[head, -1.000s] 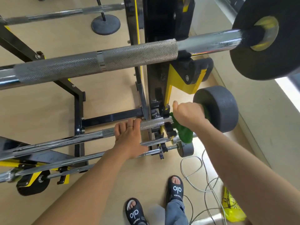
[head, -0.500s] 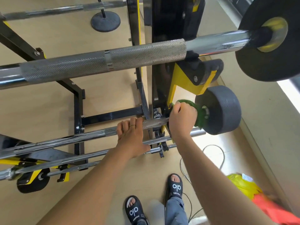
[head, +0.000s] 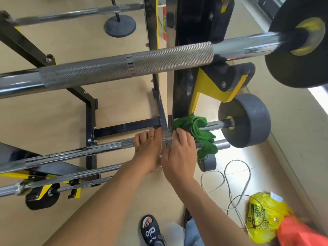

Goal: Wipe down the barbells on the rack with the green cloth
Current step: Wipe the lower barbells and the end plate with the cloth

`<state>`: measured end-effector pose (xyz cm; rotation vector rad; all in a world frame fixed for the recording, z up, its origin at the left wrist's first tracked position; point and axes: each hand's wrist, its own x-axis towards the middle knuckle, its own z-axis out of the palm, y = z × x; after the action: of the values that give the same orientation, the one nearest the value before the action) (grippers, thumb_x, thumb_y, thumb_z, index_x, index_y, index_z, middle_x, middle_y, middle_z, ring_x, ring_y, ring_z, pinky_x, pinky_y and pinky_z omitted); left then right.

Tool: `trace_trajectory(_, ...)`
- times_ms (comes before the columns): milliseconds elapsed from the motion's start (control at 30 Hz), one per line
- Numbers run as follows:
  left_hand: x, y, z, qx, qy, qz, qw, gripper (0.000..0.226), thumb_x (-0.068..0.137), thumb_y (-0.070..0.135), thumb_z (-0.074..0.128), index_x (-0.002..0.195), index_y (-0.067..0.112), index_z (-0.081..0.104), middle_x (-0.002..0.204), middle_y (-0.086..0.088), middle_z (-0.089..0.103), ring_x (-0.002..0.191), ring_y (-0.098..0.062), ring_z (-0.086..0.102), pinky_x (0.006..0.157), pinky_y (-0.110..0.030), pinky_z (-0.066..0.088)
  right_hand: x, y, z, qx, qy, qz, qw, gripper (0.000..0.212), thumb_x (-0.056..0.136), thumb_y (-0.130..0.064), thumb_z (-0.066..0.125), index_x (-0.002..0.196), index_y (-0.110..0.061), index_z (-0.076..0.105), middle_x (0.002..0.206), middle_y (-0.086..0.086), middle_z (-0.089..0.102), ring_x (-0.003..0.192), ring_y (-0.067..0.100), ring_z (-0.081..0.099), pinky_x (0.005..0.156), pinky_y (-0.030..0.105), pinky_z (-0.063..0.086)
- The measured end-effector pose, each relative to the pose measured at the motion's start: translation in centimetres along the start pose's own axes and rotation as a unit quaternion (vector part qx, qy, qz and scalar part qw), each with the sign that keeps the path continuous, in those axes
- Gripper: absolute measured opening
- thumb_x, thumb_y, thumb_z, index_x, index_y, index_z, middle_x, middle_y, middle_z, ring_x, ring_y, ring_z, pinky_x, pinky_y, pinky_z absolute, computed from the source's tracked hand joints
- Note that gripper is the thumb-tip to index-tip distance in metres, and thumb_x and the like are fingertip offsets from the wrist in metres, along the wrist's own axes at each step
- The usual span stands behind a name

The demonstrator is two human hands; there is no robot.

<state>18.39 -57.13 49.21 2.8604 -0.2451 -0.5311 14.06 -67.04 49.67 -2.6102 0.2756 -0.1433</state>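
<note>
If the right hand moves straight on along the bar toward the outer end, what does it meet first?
Probably the grey weight plate at the bar's end; the right hand already holds the green cloth there. Depth is unclear.

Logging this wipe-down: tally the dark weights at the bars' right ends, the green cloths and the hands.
Dark weights: 3 (large plate, thick weight, small plate)
Green cloth: 1
Hands: 2 (left hand gripping a barbell, right hand holding the cloth)
Total: 6
</note>
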Motion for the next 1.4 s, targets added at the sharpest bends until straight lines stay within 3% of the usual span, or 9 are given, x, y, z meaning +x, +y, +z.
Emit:
trace_trajectory(200, -1.2, -4.2, -1.4, 0.04, 0.037, -0.003, 0.999, 0.111, 0.078, 0.041, 0.074, 0.154, 0.022, -0.005, 0.154, -0.008, 0.022, 0.142, -0.03, 0.02, 0.119, -0.044, 0.01, 0.8, 3.1, -2.1, -0.035, -0.039, -0.124, 0.991, 0.046, 0.084, -0.013, 0.053, 0.129, -0.007, 0.057, 0.133, 0.004, 0.055, 0.119, 0.024, 0.048, 0.104, 0.04, 0.044)
trace_trajectory(433, -2.2, -10.4, -1.9, 0.06, 0.021, -0.045, 0.997, 0.071, 0.07, 0.048, 0.076, 0.126, 0.026, 0.039, 0.12, 0.001, 0.042, 0.114, -0.024, 0.043, 0.104, -0.042, 0.03, 0.1, 0.7, -0.6, -0.06, -0.019, -0.009, 0.998, 0.053, 0.089, -0.022, 0.044, 0.139, -0.007, 0.05, 0.142, 0.006, 0.05, 0.136, 0.03, 0.037, 0.116, 0.045, 0.031)
trace_trajectory(667, -2.1, -10.5, -1.7, 0.076, 0.019, -0.039, 0.996, 0.069, 0.068, 0.044, 0.076, 0.124, 0.025, 0.04, 0.121, 0.002, 0.04, 0.113, -0.022, 0.04, 0.104, -0.041, 0.027, -1.4, -0.8, 0.5, -0.009, -0.058, -0.083, 0.995, 0.063, 0.081, -0.024, 0.033, 0.139, -0.006, 0.052, 0.144, 0.003, 0.049, 0.139, 0.028, 0.034, 0.116, 0.045, 0.032)
trace_trajectory(833, -2.1, -10.5, -1.8, 0.075, 0.016, -0.041, 0.996, 0.067, 0.07, 0.041, 0.076, 0.125, 0.027, 0.039, 0.123, 0.004, 0.039, 0.116, -0.02, 0.038, 0.106, -0.04, 0.024, -2.2, -2.8, 0.9, 0.064, -0.084, -0.152, 0.983, 0.058, 0.076, -0.007, 0.049, 0.133, -0.003, 0.055, 0.138, 0.004, 0.052, 0.131, 0.026, 0.038, 0.12, 0.019, 0.011)
trace_trajectory(1000, -2.2, -10.7, -1.9, 0.055, 0.011, -0.039, 0.998, 0.066, 0.069, 0.039, 0.076, 0.124, 0.026, 0.041, 0.122, 0.004, 0.041, 0.114, -0.02, 0.039, 0.106, -0.041, 0.024, -0.4, -1.1, 0.1, 0.017, -0.11, -0.243, 0.964, 0.047, 0.097, -0.024, 0.041, 0.14, -0.008, 0.054, 0.141, 0.002, 0.055, 0.132, 0.021, 0.043, 0.116, 0.039, 0.032)
trace_trajectory(1100, -2.1, -11.0, -1.9, 0.04, 0.011, -0.031, 0.999, 0.063, 0.07, 0.038, 0.075, 0.122, 0.027, 0.041, 0.12, 0.005, 0.041, 0.112, -0.019, 0.039, 0.105, -0.04, 0.025, 2.8, 0.1, 0.0, -0.087, -0.089, -0.243, 0.962, 0.045, 0.107, -0.034, 0.024, 0.118, -0.017, 0.064, 0.116, 0.0, 0.066, 0.113, 0.02, 0.056, 0.11, 0.037, 0.037)
trace_trajectory(1200, -2.1, -11.2, -1.8, 0.031, 0.004, -0.03, 0.999, 0.062, 0.07, 0.038, 0.074, 0.121, 0.028, 0.041, 0.119, 0.006, 0.041, 0.112, -0.019, 0.039, 0.104, -0.04, 0.025, 5.7, -1.4, 0.1, -0.177, -0.107, -0.209, 0.956, 0.052, 0.106, -0.035, 0.019, 0.084, -0.02, 0.064, 0.07, -0.006, 0.06, 0.069, 0.02, 0.059, 0.076, 0.036, 0.046)
trace_trajectory(1300, -2.1, -11.3, -1.8, 0.026, 0.003, -0.031, 0.999, 0.06, 0.07, 0.037, 0.073, 0.12, 0.03, 0.041, 0.118, 0.008, 0.04, 0.112, -0.018, 0.038, 0.104, -0.039, 0.023, 7.5, -2.9, -0.2, -0.31, -0.218, -0.229, 0.897, 0.042, 0.107, -0.034, 0.023, 0.125, -0.019, 0.058, 0.061, -0.006, 0.05, 0.05, 0.016, 0.046, 0.049, 0.031, 0.032)
trace_trajectory(1400, -2.1, -11.2, -1.9, 0.02, 0.003, -0.029, 0.999, 0.059, 0.071, 0.037, 0.073, 0.12, 0.03, 0.041, 0.117, 0.009, 0.039, 0.114, -0.018, 0.037, 0.105, -0.04, 0.022, 9.3, -4.2, -0.3, -0.324, -0.287, -0.239, 0.869, 0.051, 0.106, -0.025, 0.034, 0.155, -0.015, 0.022, 0.079, -0.003, 0.058, 0.064, 0.02, 0.053, 0.055, 0.032, 0.041)
